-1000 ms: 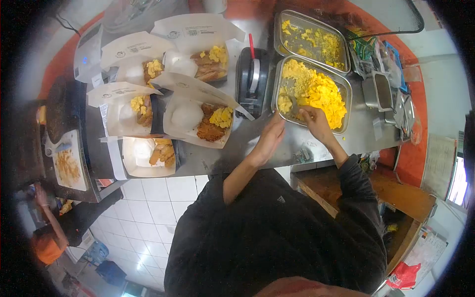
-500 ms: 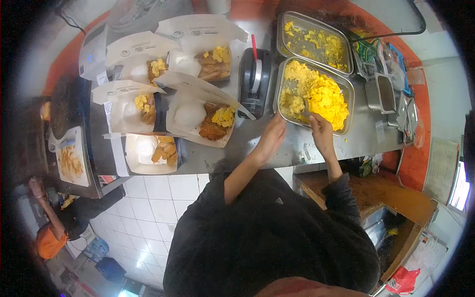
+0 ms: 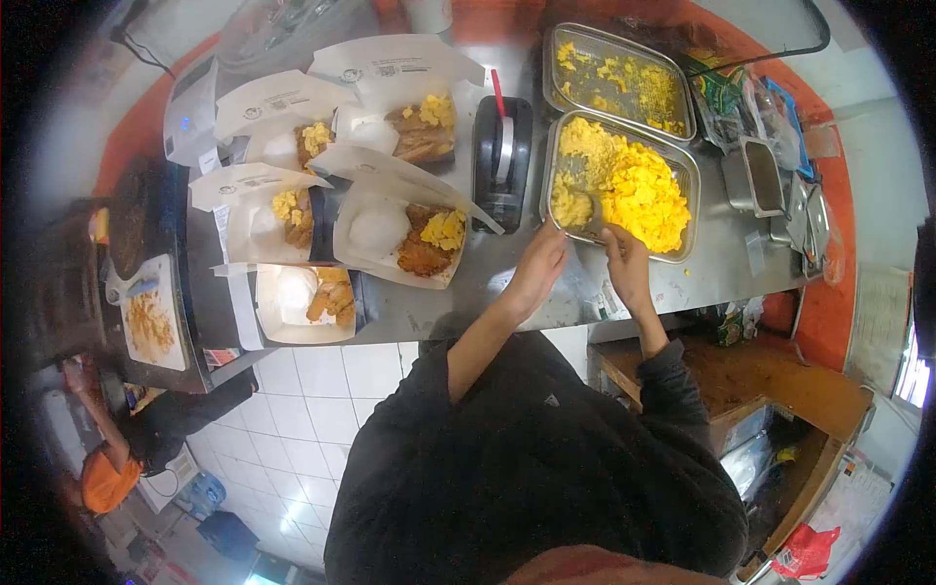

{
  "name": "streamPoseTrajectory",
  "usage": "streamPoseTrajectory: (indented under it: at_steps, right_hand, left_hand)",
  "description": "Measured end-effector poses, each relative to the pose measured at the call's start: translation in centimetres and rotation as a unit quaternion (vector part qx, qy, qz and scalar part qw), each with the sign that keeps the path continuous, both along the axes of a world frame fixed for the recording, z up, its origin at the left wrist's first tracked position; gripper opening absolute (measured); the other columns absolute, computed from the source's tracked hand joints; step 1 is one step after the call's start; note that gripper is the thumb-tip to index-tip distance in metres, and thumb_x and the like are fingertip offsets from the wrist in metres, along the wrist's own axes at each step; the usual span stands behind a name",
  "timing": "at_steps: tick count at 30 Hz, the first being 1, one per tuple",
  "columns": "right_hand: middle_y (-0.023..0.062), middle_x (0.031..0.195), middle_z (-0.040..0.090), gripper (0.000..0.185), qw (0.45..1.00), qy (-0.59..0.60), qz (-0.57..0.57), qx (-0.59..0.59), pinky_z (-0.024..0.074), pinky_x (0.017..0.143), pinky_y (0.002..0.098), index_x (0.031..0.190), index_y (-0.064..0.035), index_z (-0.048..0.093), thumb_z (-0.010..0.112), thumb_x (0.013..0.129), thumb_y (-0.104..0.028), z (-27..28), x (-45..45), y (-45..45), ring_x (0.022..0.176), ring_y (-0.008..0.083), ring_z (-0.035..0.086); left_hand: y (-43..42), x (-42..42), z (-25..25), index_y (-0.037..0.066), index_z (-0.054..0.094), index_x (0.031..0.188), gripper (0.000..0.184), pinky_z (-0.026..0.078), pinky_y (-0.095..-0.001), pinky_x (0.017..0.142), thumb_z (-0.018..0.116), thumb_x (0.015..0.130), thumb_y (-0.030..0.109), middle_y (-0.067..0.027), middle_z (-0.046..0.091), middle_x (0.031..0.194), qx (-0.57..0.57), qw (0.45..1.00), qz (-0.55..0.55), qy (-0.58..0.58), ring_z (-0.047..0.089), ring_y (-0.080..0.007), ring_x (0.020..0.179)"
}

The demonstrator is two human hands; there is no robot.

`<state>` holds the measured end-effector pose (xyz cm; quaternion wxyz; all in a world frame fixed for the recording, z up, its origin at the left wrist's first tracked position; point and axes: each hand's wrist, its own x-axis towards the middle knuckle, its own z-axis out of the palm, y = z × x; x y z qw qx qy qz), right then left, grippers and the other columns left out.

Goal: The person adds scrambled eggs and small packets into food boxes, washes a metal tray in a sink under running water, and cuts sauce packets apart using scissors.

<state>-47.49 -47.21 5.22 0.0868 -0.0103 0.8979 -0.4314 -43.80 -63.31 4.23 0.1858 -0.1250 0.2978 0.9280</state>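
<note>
My right hand [image 3: 629, 265] is closed around the handle of a spoon [image 3: 596, 216], whose bowl is down in the pale yellow food at the left of a metal tray [image 3: 694, 210]. Brighter yellow pieces, like scrambled egg [image 3: 647, 198], are heaped at the tray's right side. My left hand [image 3: 537, 269] is at the tray's near left corner, its fingers close together against the rim. Left of the tray lies a black holder [image 3: 486, 195] with a red-handled utensil [image 3: 498, 93] on it. Behind, a second metal tray [image 3: 624, 49] has scattered yellow bits.
Several open paper boxes [image 3: 366, 263] with rice, browned meat and yellow topping stand at left. One front box [image 3: 305, 331] shows no yellow topping. A small metal container [image 3: 753, 175] stands at right. At far left are a cutting board [image 3: 175, 346] and another person [image 3: 109, 478].
The view has shifted slightly. My right hand and the spoon have moved a little within the near left part of the tray. My left hand stays at the corner.
</note>
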Motion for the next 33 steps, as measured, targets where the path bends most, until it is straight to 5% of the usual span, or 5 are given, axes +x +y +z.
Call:
streamPoseTrajectory:
  at_steps: [14, 18, 27, 32, 33]
  right_hand:
    - [0.0074, 0.065, 0.058, 0.027, 0.975, -0.125, -0.087, -0.163, 0.0407, 0.053, 0.0271, 0.096, 0.0043, 0.059, 0.051, 0.088, -0.02, -0.3, 1.0, 0.2, 0.053, 0.0135, 0.047]
    - [0.0052, 0.061, 0.055, 0.025, 0.998, 0.051, 0.028, 0.004, 0.0387, 0.051, 0.0267, 0.095, 0.0046, 0.059, 0.05, 0.088, -0.018, -0.1, 1.3, -1.7, 0.052, 0.0127, 0.045]
    - [0.0077, 0.074, 0.062, 0.028, 0.92, -0.178, -0.141, -0.319, 0.0442, 0.057, 0.0293, 0.094, 0.008, 0.058, 0.049, 0.089, -0.018, -2.6, 0.3, -1.3, 0.06, 0.0144, 0.052]
    - [0.0188, 0.08, 0.063, 0.022, 0.982, 0.182, 0.012, 0.043, 0.0462, 0.062, 0.0369, 0.093, 0.0047, 0.06, 0.049, 0.086, -0.013, -2.0, -0.9, -2.1, 0.069, 0.0319, 0.061]
    - [0.0235, 0.086, 0.06, 0.02, 0.993, 0.087, 0.037, 0.063, 0.0467, 0.067, 0.0366, 0.094, 0.0027, 0.06, 0.049, 0.085, -0.011, -0.5, -0.4, -2.9, 0.081, 0.0358, 0.059]
  left_hand:
    - [-0.3, 0.0, 0.2, 0.008, 0.001, 0.139, 0.058, 0.008, -0.0329, 0.109, 0.032, 0.093, 0.025, -0.0075, 0.007, 0.145, 0.003, 1.0, -0.02, 0.022, 0.009, -0.021, 0.133]
    - [-0.3, 0.2, -0.1, 0.008, 0.001, 0.139, 0.059, 0.008, -0.0331, 0.109, 0.033, 0.093, 0.026, -0.0082, 0.007, 0.145, 0.009, 1.0, -0.006, 0.007, 0.009, -0.0209, 0.133]
    - [-0.1, 0.1, 1.4, 0.008, 0.0, 0.139, 0.062, 0.011, -0.0332, 0.108, 0.038, 0.091, 0.02, -0.0072, 0.008, 0.145, -0.04, 0.999, -0.026, 0.02, 0.011, -0.0201, 0.133]
    - [-0.3, 0.2, 1.9, 0.009, 0.001, 0.139, 0.063, 0.012, -0.0328, 0.107, 0.039, 0.091, 0.019, -0.0064, 0.009, 0.145, -0.043, 0.999, -0.019, 0.011, 0.011, -0.0186, 0.133]
    - [-0.2, 0.1, 1.6, 0.009, 0.001, 0.139, 0.063, 0.012, -0.0328, 0.107, 0.039, 0.091, 0.019, -0.0064, 0.009, 0.145, -0.041, 0.999, -0.024, 0.011, 0.011, -0.0186, 0.133]
